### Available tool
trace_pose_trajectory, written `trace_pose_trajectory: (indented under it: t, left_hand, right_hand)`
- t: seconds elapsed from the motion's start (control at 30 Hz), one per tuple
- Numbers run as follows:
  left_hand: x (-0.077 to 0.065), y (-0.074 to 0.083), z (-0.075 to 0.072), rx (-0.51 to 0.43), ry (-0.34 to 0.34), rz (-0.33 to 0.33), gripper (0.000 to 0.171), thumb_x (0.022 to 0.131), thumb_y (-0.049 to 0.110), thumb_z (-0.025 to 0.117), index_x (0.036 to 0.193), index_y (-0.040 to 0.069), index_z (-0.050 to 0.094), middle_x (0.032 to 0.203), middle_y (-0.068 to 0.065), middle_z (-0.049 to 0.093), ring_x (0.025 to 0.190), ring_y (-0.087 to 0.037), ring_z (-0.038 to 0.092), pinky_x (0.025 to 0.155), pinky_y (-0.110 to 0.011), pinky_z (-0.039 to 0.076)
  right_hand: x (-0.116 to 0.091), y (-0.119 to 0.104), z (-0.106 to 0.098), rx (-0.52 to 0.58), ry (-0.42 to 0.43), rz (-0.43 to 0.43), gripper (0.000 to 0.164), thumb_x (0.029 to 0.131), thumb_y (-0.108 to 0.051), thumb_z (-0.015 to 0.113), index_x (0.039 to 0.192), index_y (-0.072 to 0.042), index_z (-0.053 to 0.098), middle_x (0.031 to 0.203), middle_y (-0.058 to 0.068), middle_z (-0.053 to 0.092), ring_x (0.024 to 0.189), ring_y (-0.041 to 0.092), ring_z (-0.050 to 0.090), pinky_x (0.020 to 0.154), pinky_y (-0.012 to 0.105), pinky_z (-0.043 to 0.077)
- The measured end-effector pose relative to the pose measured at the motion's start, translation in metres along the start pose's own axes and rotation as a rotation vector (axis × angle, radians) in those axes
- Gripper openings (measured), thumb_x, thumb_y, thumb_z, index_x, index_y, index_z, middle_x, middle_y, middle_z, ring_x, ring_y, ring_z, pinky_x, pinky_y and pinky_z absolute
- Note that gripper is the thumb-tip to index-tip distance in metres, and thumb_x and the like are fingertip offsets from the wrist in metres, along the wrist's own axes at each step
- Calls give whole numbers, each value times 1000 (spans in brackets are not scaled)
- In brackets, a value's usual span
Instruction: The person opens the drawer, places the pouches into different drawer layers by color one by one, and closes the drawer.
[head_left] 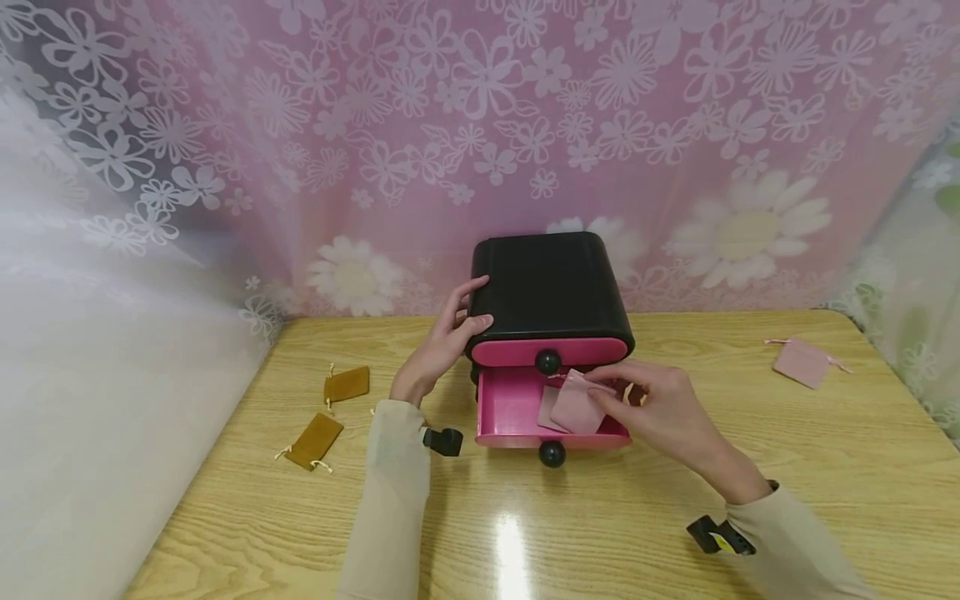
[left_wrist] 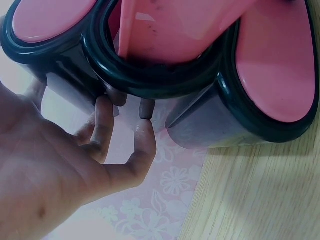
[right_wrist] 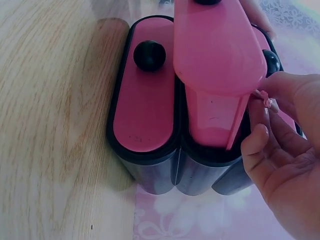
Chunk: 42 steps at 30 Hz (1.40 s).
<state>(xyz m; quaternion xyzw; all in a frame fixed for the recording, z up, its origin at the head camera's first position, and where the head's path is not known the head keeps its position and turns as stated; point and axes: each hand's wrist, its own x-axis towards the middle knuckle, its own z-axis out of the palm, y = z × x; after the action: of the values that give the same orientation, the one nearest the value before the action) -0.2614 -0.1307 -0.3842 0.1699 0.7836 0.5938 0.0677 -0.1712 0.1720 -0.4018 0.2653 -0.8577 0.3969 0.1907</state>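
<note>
A black mini chest of drawers (head_left: 547, 283) with pink fronts stands on the table, its middle drawer (head_left: 513, 404) pulled out. My left hand (head_left: 438, 350) holds the chest's left side, thumb and a fingertip at the top edge; in the left wrist view the other fingers bend against the side. Over the open drawer, my right hand (head_left: 660, 404) pinches a small pink drawstring pouch (head_left: 579, 404) between thumb and fingers. Another pink pouch (head_left: 549, 412) lies in the drawer, partly hidden behind it. The right wrist view shows only the held pouch's cord (right_wrist: 266, 99).
Two brown drawstring pouches, one upper (head_left: 347, 384) and one lower (head_left: 315, 441), lie on the table at the left. At the far right lies a pink pouch (head_left: 806, 362). A flowered curtain (head_left: 420, 167) hangs behind the wooden table (head_left: 600, 533).
</note>
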Motion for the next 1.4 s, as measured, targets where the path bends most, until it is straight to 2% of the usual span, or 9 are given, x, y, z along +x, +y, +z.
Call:
trace_pose_trajectory:
  t: [0.13,0.33,0.53,0.77,1.1,1.4]
  left_hand:
    - [0,-1,0,6,2,-2,55,104,33,54,152,52,35,157,-6,31,145,-31,38,117,-58,37]
    - [0,0,0,11,3,-2,55,104,33,54,152,52,35,160,-5,28,148,-32,35,118,-59,35]
    - [-1,1,0,4,2,3,56,104,32,53,153,49,35,160,-5,27,149,-34,33,119,-60,34]
    - [0,1,0,11,5,-1,55,104,33,54,151,53,35,164,-3,23,152,-32,29,120,-59,31]
    - [0,-1,0,18,9,-9,54,104,33,53,150,54,35,163,-3,25,151,-32,29,120,-60,31]
    - [-1,-1,0,13,1,-9,55,104,34,53,151,53,34,162,-3,26,150,-32,32,119,-60,33]
  right_hand:
    - [1,1,3,-41,6,-30,26,79,-1,85,97,-18,78,75,-13,64,65,1,51,56,17,44]
    - [1,3,6,-60,-4,-59,26,77,2,85,94,-17,77,74,-13,62,64,8,52,55,16,41]
    - [2,4,8,-77,-14,-108,27,76,1,86,97,-14,79,77,-11,66,65,6,52,56,13,41]
    - [1,4,7,-112,-8,-124,30,75,-1,88,101,-12,80,83,-8,71,68,5,54,57,11,42]
    - [0,3,5,-84,-3,-168,31,73,0,87,101,-10,78,86,-6,73,68,3,57,59,16,50]
    - [-1,3,4,-79,2,-196,31,74,0,87,102,-10,78,88,-6,74,68,6,57,60,16,48]
